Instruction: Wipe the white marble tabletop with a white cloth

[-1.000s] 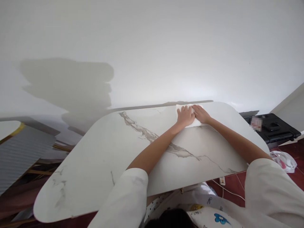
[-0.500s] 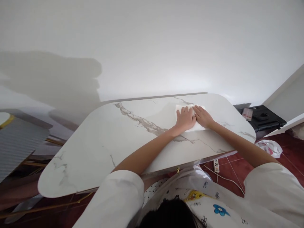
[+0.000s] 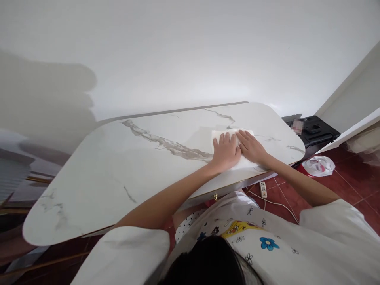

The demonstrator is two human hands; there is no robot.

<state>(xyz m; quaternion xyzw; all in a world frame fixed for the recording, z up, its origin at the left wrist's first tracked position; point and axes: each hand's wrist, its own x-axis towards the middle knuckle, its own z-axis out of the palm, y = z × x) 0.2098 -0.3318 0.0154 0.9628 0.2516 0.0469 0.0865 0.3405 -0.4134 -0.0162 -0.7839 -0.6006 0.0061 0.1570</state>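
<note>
Left hand flat and open, fingers spread, pressing on white cloth. Right hand flat and open too, right beside it, thumbs touching or almost, also on top of cloth. Cloth folded small, lying on right half of worktop, close to near edge and mostly hidden under both hands. Worktop white with grey wavy lines, like marble, rounded at corners. Down below near edge, white power strip and its cord on red floor. Farther right, crumpled plastic bag on floor. Past far right corner, black case lying flat. Plain white wall behind.

Could go wrong: cloth pushed too near the edge could slip off, dropping down by power strip. Smooth top could let palms slide.
</note>
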